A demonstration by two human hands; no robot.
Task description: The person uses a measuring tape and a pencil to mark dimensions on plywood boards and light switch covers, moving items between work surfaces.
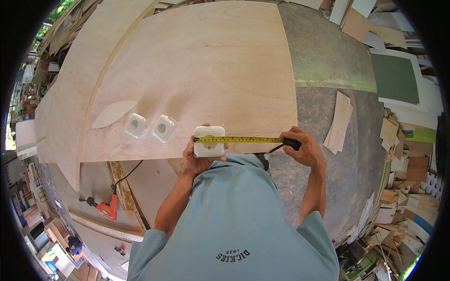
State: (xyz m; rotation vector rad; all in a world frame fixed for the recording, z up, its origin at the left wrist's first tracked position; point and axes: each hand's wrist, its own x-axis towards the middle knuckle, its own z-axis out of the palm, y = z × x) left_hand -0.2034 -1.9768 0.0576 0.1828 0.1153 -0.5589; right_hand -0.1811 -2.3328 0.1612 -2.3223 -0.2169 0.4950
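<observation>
One wide, pale wooden board lies before the person, its near edge partly hidden by the blue shirt. Off to the right lie thin wood pieces. On the board, two white sockets, the left socket and the right socket, sit near a leaf-shaped piece.

A third socket is up in the left hand, whose fingers curl around its sides. It looks light, hard and smooth, so it might slip or crack if dropped; the side edges seem best to hold. Its back is hidden, and the tape strip covers part of its face.

The right hand wraps around the black tape case. The strip looks thin, stiff and bendy. Its marks are too small to read, and whether its tip hooks the socket's edge is hard to tell.
</observation>
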